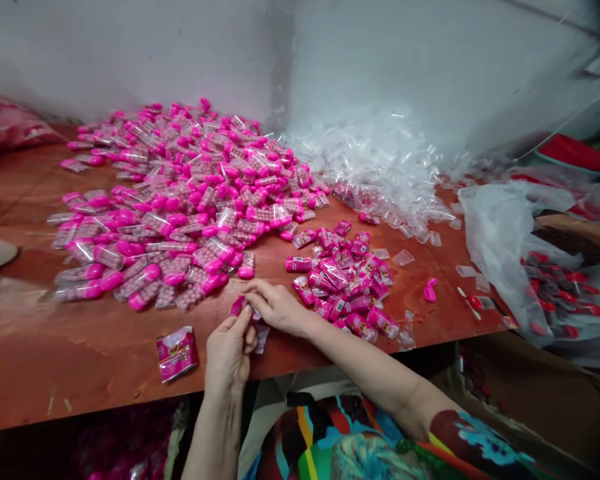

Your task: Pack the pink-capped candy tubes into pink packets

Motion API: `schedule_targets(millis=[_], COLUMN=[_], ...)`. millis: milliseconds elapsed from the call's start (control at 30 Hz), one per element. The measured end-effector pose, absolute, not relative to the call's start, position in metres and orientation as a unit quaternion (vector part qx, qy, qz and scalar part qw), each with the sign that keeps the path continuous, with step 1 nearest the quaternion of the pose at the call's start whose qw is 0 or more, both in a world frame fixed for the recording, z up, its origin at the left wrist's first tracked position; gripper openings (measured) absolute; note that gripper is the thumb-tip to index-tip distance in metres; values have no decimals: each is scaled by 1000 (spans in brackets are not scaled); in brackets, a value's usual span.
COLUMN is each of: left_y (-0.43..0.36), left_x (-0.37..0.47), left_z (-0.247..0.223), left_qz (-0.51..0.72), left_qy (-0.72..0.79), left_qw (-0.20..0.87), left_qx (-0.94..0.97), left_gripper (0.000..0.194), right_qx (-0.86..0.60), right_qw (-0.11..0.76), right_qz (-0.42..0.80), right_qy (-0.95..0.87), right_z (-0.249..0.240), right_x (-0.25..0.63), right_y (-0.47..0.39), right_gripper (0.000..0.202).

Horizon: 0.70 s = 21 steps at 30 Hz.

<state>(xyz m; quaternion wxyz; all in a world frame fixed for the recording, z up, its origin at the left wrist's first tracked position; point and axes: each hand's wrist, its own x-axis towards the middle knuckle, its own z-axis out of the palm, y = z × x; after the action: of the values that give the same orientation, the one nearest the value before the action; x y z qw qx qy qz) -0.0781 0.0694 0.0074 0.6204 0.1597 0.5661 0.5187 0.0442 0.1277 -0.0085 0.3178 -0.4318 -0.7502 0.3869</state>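
Observation:
My left hand [229, 348] and my right hand [279, 308] meet near the table's front edge. Between their pinched fingertips is a small pink printed wrapper [237, 306], largely covered by the fingers. A clear or silvery piece [261, 338] shows beneath my hands; its kind is unclear. To the left of my hands lies a flat pink printed packet [177, 353]. Right of my right hand is a pile of pink wrapped packs [343, 283]. Beyond my hands spreads a large heap of clear tubes with pink caps and small balls inside [195, 200].
Clear plastic cases [380, 160] are heaped against the wall at the back right. A plastic bag [500, 233] with red-capped items [563, 300] sits at the right edge, beside a person's arm [580, 230]. A loose pink cap [430, 290] lies on the reddish-brown table [105, 373].

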Motion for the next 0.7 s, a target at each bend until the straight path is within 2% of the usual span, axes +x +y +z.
schedule_targets(millis=[233, 400, 500, 567, 700], left_y=[71, 70, 67, 64, 56], left_x=[-90, -92, -92, -91, -87], left_z=[15, 19, 22, 23, 24], left_qz=[560, 561, 573, 586, 608], left_qy=[559, 527, 510, 506, 514], left_qw=[604, 637, 642, 632, 604], left_qx=[94, 35, 7, 0, -4], left_gripper=[54, 44, 38, 37, 39], right_qx=[-460, -480, -482, -484, -504], right_qw=[108, 75, 82, 121, 255], right_qz=[89, 36, 55, 111, 370], right_qy=[-877, -874, -871, -859, -737], right_z=[-13, -18, -17, -15, -8], right_x=[37, 37, 47, 55, 68], right_y=[193, 177, 158, 144, 114], right_gripper=[34, 30, 26, 23, 13])
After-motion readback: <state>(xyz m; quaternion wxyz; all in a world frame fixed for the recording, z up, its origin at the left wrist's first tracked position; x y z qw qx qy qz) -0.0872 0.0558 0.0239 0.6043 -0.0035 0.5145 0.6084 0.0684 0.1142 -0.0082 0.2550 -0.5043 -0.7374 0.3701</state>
